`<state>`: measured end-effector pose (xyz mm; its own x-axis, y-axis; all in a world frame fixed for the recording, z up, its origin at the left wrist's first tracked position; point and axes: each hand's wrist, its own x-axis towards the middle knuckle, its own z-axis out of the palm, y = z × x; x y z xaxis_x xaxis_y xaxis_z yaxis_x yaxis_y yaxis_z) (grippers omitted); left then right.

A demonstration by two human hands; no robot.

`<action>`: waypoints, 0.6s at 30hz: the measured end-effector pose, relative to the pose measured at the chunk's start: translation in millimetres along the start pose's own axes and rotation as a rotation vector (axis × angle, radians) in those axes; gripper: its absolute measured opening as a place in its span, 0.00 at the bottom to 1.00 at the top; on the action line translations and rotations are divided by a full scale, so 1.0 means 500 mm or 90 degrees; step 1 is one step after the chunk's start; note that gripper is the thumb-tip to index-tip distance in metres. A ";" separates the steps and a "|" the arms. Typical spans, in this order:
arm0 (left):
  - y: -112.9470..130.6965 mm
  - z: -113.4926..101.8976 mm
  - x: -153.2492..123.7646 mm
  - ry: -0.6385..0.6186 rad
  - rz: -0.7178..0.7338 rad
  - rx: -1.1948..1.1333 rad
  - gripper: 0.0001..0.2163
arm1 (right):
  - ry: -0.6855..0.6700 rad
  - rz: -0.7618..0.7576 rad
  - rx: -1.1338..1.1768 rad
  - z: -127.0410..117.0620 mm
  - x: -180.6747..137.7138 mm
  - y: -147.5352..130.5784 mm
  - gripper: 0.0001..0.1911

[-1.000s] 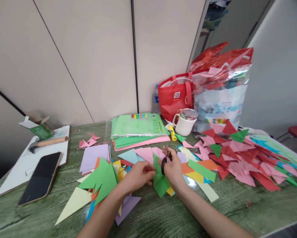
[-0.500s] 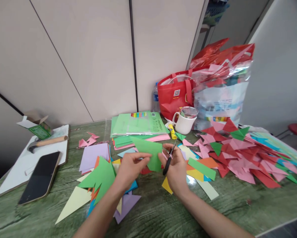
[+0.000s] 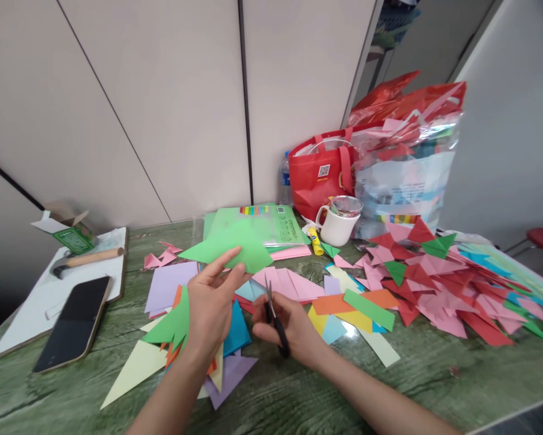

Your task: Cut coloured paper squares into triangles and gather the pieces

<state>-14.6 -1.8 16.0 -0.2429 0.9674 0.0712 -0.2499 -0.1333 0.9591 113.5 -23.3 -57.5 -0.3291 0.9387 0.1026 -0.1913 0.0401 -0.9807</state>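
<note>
My left hand (image 3: 214,299) pinches a green sheet of paper (image 3: 228,251) between thumb and fingers, raised above the table in front of the stacked paper packs. The sheet has a long point to the left. In my right hand (image 3: 294,329) is a pair of black-handled scissors (image 3: 277,323), blades pointing up and away. Below my left hand lie cut paper pieces: a green jagged piece (image 3: 169,326), a cream triangle (image 3: 135,371) and purple ones (image 3: 230,377). Pink folded paper (image 3: 289,284) lies just beyond the scissors.
At left are a phone (image 3: 74,323), a hammer (image 3: 90,260) and a small green box (image 3: 72,235). Behind stand a white mug (image 3: 337,223), a glue stick (image 3: 315,241) and a red bag (image 3: 317,181). Red and pink folded papers (image 3: 439,278) pile up at right, before a stuffed plastic bag (image 3: 403,175).
My left hand has moved left and turned, carrying the green paper up and left. My right hand with the scissors has come left and lower, uncovering the pink paper.
</note>
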 end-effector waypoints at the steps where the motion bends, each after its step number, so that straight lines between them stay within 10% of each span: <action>1: 0.002 0.000 -0.001 -0.002 -0.005 -0.001 0.17 | -0.018 0.009 0.008 0.003 -0.002 0.000 0.18; 18: 0.001 0.001 -0.010 -0.085 -0.078 0.190 0.16 | -0.059 0.039 0.072 0.002 0.000 -0.023 0.19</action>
<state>-13.1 -6.7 16.2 -0.0979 0.9946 -0.0335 0.0198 0.0356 0.9992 115.0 -24.3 -45.9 -0.4265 0.9022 0.0637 -0.2697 -0.0597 -0.9611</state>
